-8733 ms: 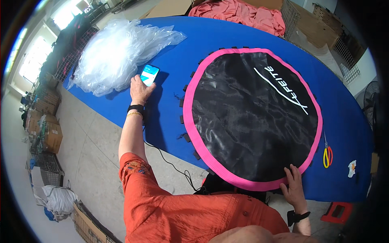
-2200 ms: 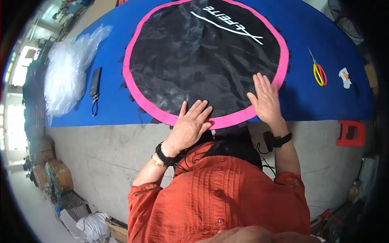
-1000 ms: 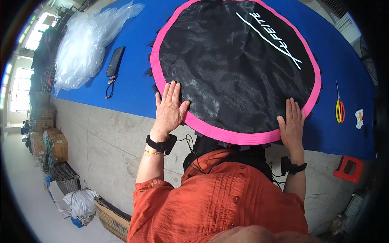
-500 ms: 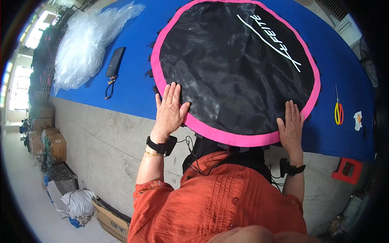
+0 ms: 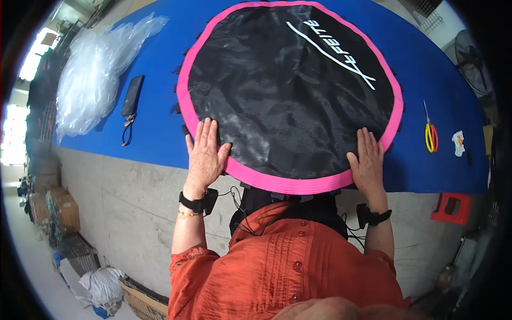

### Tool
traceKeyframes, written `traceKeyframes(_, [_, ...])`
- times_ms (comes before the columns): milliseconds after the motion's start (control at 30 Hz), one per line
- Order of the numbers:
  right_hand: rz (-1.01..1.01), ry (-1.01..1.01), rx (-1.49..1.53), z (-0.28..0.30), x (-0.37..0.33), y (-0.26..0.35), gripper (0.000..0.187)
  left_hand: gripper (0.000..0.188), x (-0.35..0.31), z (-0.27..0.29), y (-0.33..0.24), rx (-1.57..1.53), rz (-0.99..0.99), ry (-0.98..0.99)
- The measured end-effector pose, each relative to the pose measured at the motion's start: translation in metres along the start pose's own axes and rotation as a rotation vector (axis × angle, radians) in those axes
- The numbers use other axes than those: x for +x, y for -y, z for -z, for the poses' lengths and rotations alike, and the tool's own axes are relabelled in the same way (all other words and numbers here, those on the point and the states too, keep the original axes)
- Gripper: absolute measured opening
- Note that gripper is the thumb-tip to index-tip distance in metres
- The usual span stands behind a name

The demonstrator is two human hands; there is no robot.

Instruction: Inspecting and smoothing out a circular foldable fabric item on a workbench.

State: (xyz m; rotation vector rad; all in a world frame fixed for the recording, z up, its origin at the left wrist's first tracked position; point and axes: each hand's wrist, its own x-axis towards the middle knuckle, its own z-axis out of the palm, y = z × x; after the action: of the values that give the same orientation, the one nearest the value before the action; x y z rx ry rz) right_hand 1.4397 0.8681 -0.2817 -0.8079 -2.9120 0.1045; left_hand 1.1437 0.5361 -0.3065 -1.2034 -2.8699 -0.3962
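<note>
A large round black mesh sheet [image 5: 288, 101] with a pink sewn border lies spread on the blue-covered table [image 5: 154, 101]. White lettering and a curved white line mark its far right part. Short black tabs stick out around its rim. My left hand [image 5: 206, 159] rests flat on the pink border at the near left, fingers stretched onto the edge of the mesh. At the near right my right hand [image 5: 368, 164] lies flat across the border, fingertips on the black mesh. Neither hand grips anything. The near edge of the sheet overhangs the table toward my body.
Clear plastic bags [image 5: 90, 74] are heaped at the left, beside a dark phone-shaped case [image 5: 133, 96] with a strap. Scissors [image 5: 431, 136] with yellow and orange handles and a crumpled white scrap [image 5: 458, 143] lie at the right. A red stool [image 5: 450, 208] stands below the table's right edge.
The whole view has shifted a little, so the table and its things appear farther left. Both hands stay flat on the same parts of the border.
</note>
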Motion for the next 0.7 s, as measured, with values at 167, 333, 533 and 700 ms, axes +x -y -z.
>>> traceKeyframes(167, [0.002,-0.023,0.012,0.004,0.001,0.004,0.068,0.072,0.000,-0.003,0.003,0.009,-0.013,0.004])
traceKeyframes(333, [-0.023,-0.030,0.015,0.006,0.001,0.006,0.068,0.070,0.000,-0.005,0.005,0.028,-0.031,0.001])
traceKeyframes(533, [-0.018,-0.030,0.031,0.006,0.001,0.006,0.067,0.069,0.001,-0.004,0.004,0.004,-0.030,0.014])
traceKeyframes(700, [0.105,0.078,0.039,0.017,-0.004,0.032,0.065,0.070,0.002,-0.004,0.003,0.019,-0.019,0.024])
